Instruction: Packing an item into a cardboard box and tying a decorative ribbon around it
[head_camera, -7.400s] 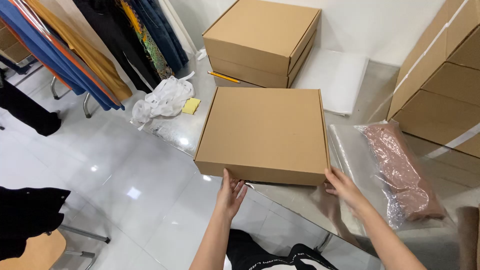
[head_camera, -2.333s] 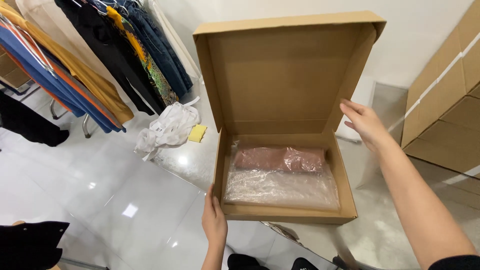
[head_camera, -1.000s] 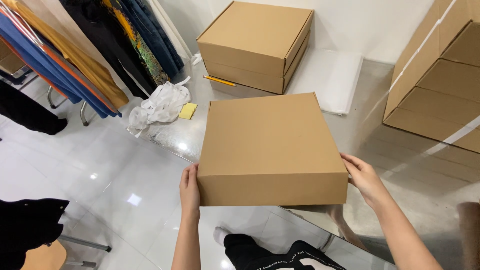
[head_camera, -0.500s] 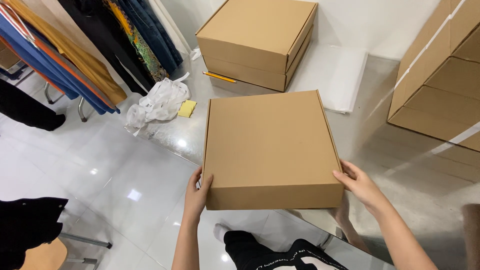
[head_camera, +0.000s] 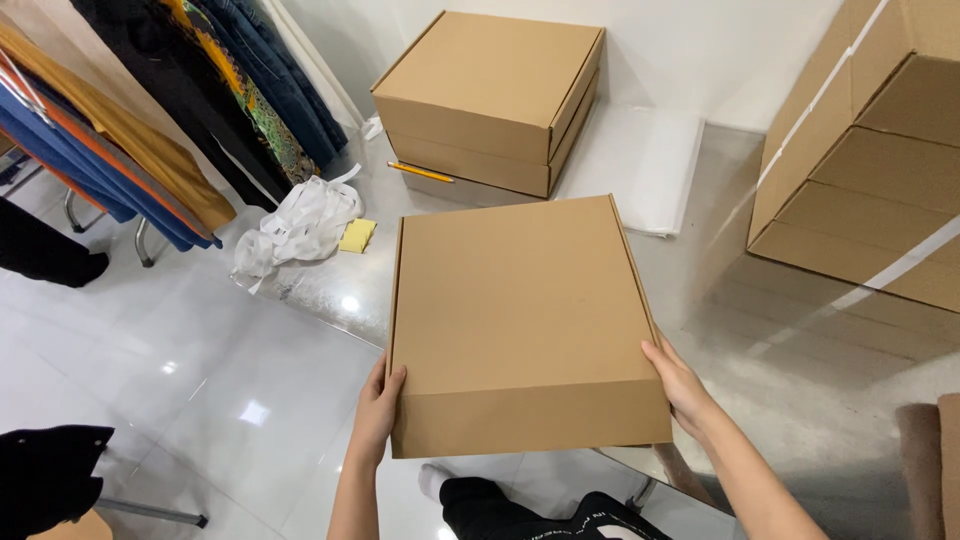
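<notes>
**Closed carton held at both near corners, hanging over bench edge**

Head view only.

- Flat brown carton (head_camera: 520, 320), lid shut, lies on the glossy bench (head_camera: 800, 380); its near end overhangs the bench edge toward me.
- Left hand (head_camera: 378, 410) grasps the near-left corner, thumb on the lid, fingers down the side. Right hand (head_camera: 682, 385) presses on the near-right corner, fingers along the side wall. Neither grip is released; both are on the carton.
- To do this well, I'd judge: keep pressure even on both sides so the carton stays square, support the overhanging end from below, keep the lid flush at the front.

Nearby: a stack of two cartons (head_camera: 495, 95) behind, a yellow pencil (head_camera: 420, 172) at its foot, a white plastic sheet (head_camera: 640, 165), crumpled white wrapping (head_camera: 295, 225) and a yellow pad (head_camera: 356, 235) to the left, hanging garments (head_camera: 150, 110), and strapped cartons (head_camera: 870, 150) on the right.

Hard to tell:
- Carton contents hidden.
- Fingertips under or behind the side walls are out of sight.
- Brownish item at the bottom-right edge is cut off; can't identify it.
</notes>
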